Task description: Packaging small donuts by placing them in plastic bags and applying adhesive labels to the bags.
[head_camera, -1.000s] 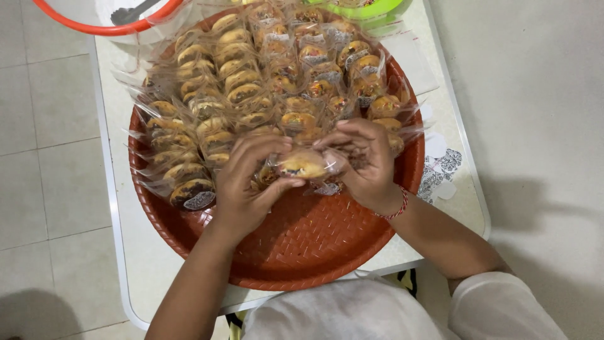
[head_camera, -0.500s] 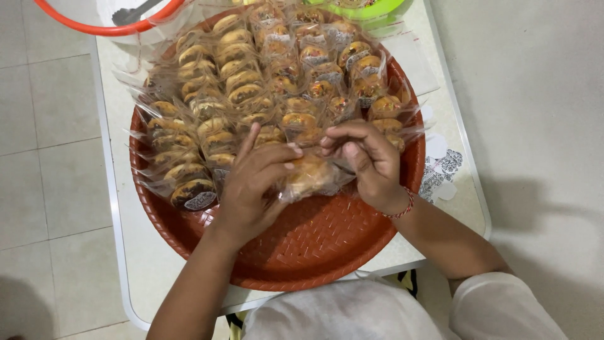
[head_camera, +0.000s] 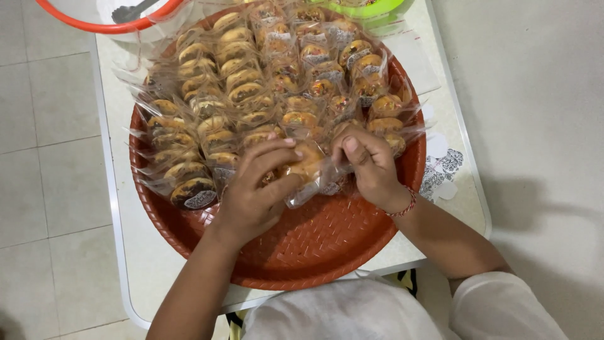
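Note:
A round red woven tray (head_camera: 314, 252) lies on a small white table (head_camera: 126, 252). Its far half is packed with rows of golden pastries in clear wrappers (head_camera: 239, 82). My left hand (head_camera: 255, 195) and my right hand (head_camera: 371, 164) meet at the front of the rows. Between them they hold one wrapped pastry (head_camera: 307, 165) in its clear bag, the left gripping the pastry end, the right pinching the bag's other end. A red string bracelet circles my right wrist.
An orange-rimmed basin (head_camera: 107, 19) with a metal utensil stands at the table's far left. A green container (head_camera: 371, 9) sits at the far edge. Round printed stickers (head_camera: 443, 167) lie on the table right of the tray. Tiled floor surrounds the table.
The wrapped pastry has turned between my hands and now sits tilted. My left fingers have spread over it, while my right hand has shifted its pinch on the bag.

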